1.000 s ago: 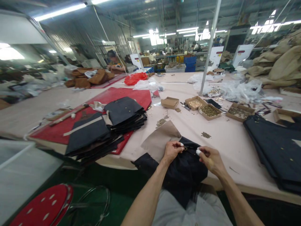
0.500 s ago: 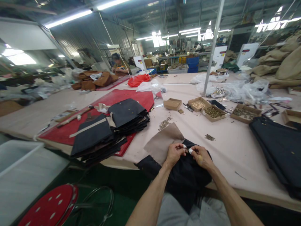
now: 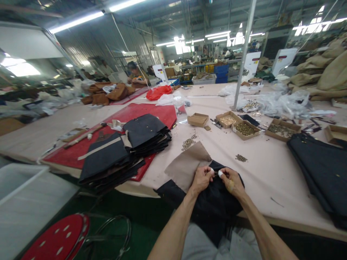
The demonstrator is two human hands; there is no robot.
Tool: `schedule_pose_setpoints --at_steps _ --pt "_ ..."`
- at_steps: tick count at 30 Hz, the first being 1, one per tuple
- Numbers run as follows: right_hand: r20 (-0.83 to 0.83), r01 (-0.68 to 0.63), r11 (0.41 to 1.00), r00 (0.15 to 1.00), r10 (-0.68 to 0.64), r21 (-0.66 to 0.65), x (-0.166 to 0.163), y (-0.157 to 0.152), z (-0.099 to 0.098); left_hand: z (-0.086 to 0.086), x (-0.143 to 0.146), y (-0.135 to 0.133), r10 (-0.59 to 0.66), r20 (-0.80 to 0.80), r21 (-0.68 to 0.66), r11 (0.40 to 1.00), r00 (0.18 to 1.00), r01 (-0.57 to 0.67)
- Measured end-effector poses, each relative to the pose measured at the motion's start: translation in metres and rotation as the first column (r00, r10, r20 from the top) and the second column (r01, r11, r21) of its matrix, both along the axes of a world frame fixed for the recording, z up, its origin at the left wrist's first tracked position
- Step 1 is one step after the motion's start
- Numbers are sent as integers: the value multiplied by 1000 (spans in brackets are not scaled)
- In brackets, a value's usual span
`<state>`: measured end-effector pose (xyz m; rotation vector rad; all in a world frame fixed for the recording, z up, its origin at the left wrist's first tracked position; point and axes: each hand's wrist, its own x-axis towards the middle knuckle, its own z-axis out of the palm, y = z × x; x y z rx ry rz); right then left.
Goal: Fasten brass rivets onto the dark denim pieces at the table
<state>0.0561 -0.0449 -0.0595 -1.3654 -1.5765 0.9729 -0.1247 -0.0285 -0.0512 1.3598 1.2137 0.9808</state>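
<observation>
Draped over the table's front edge and my lap is a black fabric piece (image 3: 214, 198) with a taupe panel (image 3: 187, 164) folded out at its upper left. My left hand (image 3: 202, 179) pinches the black fabric near its top edge, white tape on a fingertip. Close on the right, my right hand (image 3: 231, 181) also has its fingers closed at the fabric, with white wrapping on a tip. Between the fingertips shows a small metal fitting (image 3: 216, 173), too small to make out well. Beyond the hands lie loose metal rings (image 3: 188, 143) and a little heap of small metal parts (image 3: 241, 157).
Stacked black pieces (image 3: 105, 155) rest on a red mat (image 3: 162, 112) at left. Cardboard boxes of small metal parts (image 3: 246, 130) stand ahead, near a metal pole (image 3: 244, 57). More black fabric (image 3: 320, 173) lies right. A red stool (image 3: 56, 238) stands lower left.
My fingertips have moved slightly apart, and the small metal fitting between them shows more plainly. The black fabric stays in nearly the same place. The view has shifted a little.
</observation>
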Motion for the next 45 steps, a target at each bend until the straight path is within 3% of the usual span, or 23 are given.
schedule_pose_setpoints --at_steps 3,6,13,17,19,21,24,27,29,32,34,36,40,45 --pt "164 99 978 978 -130 184 -6 -7 -2 0 0 -1 6 2 15 1000 1000 -6" --pt "253 86 960 955 -157 268 -10 -14 0 3 -1 -2 4 4 34 999 1000 -4" --pt "295 -13 981 954 -46 195 1 -11 3 8 2 -5 8 34 20 1000 999 -9" --pt "278 42 992 958 -73 116 4 -6 0 22 6 -19 -100 -166 96 989 981 117" --pt "268 55 994 960 -79 96 5 -5 -2 34 6 -28 -171 -379 156 957 910 245" --pt "262 52 995 962 -74 90 5 -4 -4 46 6 -35 -165 -592 194 921 789 338" --pt "241 32 995 969 -55 95 6 -5 -7 59 4 -38 -52 -788 225 903 614 366" --pt "190 2 995 982 -21 97 7 -6 -10 59 1 -36 34 -838 248 913 545 324" --pt "155 -15 996 988 2 85 8 -6 -11 54 1 -32 78 -812 266 932 578 247" --pt "115 -33 998 993 27 54 9 -6 -10 41 2 -22 92 -663 232 969 743 88" --pt "74 -50 998 996 47 45 11 -6 -9 33 2 -14 49 -461 128 992 886 12" --pt "29 -77 996 997 76 45 13 -6 -6 29 0 -6 -13 -215 -12 1000 976 10" --pt "-7 -115 993 993 116 40 18 -7 -1 35 -10 -2 -118 107 -155 979 987 133" --pt "-12 -127 991 992 127 34 22 -9 8 41 -11 -8 -151 210 -145 972 966 183"
